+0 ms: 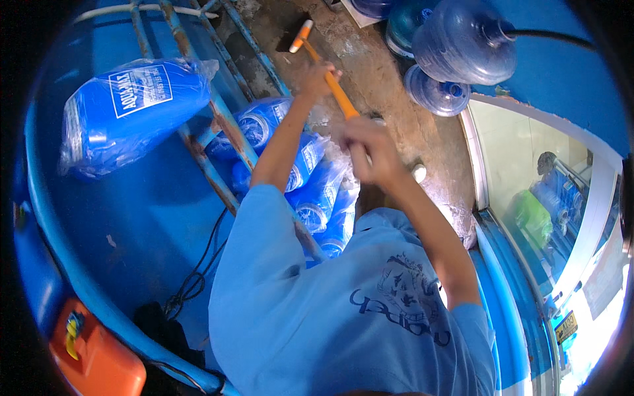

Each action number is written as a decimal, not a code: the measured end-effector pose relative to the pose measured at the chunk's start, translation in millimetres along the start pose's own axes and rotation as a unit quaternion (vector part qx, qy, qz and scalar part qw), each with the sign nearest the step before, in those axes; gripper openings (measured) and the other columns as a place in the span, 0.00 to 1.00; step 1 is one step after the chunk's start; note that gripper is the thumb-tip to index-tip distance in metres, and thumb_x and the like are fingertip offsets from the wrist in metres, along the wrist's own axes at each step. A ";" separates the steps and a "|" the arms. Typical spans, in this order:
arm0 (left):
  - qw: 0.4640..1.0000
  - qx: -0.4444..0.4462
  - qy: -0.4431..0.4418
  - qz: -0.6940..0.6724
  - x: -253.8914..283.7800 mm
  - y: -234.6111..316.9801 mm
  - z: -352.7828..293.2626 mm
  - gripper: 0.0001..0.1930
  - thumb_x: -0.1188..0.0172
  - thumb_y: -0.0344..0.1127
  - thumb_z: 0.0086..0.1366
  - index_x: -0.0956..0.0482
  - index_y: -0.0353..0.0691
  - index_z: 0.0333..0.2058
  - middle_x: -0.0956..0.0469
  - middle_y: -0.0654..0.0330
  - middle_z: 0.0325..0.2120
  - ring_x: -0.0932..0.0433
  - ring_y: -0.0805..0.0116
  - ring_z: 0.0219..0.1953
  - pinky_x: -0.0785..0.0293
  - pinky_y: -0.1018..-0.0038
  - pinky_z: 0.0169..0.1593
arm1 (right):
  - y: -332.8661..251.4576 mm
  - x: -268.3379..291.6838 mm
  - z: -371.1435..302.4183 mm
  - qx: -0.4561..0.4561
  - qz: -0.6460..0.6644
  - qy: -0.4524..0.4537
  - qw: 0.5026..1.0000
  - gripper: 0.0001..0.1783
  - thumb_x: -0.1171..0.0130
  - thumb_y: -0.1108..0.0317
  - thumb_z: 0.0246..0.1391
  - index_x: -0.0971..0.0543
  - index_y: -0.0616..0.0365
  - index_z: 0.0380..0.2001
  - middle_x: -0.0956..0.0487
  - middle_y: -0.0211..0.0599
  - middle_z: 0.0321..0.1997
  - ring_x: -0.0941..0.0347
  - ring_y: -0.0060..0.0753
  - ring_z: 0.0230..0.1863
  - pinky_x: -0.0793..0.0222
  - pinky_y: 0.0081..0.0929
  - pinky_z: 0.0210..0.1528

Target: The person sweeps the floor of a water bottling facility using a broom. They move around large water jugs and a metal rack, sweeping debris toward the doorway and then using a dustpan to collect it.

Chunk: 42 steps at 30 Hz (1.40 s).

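Observation:
An orange mallet [340, 96] with white ends on its head slants across the upper middle of the view. My left hand [317, 78] is closed round its handle, close below the head. Lower on the handle, my right hand [371, 148] grips the end; it is somewhat smeared by motion. Left of and below my hands lie several blue water containers in clear plastic wrap [316, 198], partly hidden by my left arm. The mallet's head is over the brown floor [403, 138] and touches nothing that I can make out.
A larger wrapped blue container [135, 109] rests at left on rusty blue metal rails [205, 162]. Clear bluish water bottles [462, 43] stand at the upper right. Black cable [191, 294] and an orange plastic object [99, 353] lie lower left. A glass pane [535, 171] is at right.

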<state>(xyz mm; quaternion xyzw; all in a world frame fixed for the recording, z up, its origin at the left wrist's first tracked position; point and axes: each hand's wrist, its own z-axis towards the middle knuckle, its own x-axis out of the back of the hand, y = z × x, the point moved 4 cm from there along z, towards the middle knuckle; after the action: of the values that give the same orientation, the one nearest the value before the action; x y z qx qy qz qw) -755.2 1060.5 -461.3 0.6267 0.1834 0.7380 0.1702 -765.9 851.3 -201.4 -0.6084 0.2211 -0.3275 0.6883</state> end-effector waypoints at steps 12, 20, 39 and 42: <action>0.961 -0.134 -0.068 -0.232 46.5 182.1 16.9 0.18 0.38 0.42 0.53 0.31 0.46 0.09 0.29 0.58 0.10 0.26 0.55 0.17 0.30 0.61 0.24 | -178.0 87.0 -56.2 0.066 0.049 0.055 0.995 0.12 0.50 0.67 0.43 0.27 0.63 0.12 0.28 0.42 0.17 0.30 0.41 0.19 0.33 0.38 0.24; 0.993 -0.048 0.079 -0.079 65.0 25.9 47.5 0.13 0.40 0.34 0.55 0.30 0.39 0.15 0.28 0.53 0.16 0.28 0.53 0.22 0.32 0.61 0.28 | -33.2 45.9 -1.7 0.070 0.047 -0.035 0.996 0.04 0.50 0.73 0.35 0.32 0.62 0.16 0.30 0.42 0.19 0.33 0.50 0.24 0.36 0.39 0.30; 0.989 -0.039 -0.111 -0.087 47.7 182.1 37.6 0.07 0.39 0.39 0.48 0.22 0.46 0.17 0.25 0.57 0.16 0.24 0.56 0.24 0.28 0.61 0.32 | -151.1 107.0 -32.0 0.072 0.037 0.002 0.997 0.06 0.50 0.75 0.23 0.32 0.60 0.15 0.37 0.38 0.16 0.37 0.45 0.20 0.35 0.38 0.29; 0.990 -0.091 -0.097 -0.051 73.8 173.3 36.4 0.07 0.41 0.40 0.47 0.22 0.46 0.16 0.23 0.58 0.18 0.23 0.56 0.24 0.28 0.59 0.33 | -149.6 105.3 -50.9 0.135 0.049 -0.033 0.989 0.08 0.51 0.74 0.23 0.31 0.61 0.16 0.37 0.38 0.17 0.37 0.46 0.21 0.33 0.39 0.32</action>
<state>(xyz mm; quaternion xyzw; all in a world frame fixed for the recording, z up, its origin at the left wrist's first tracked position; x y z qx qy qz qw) -734.5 946.6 -308.4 0.6669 0.1298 0.6779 0.2808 -756.5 733.5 -52.7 -0.5090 0.1810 -0.3000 0.7862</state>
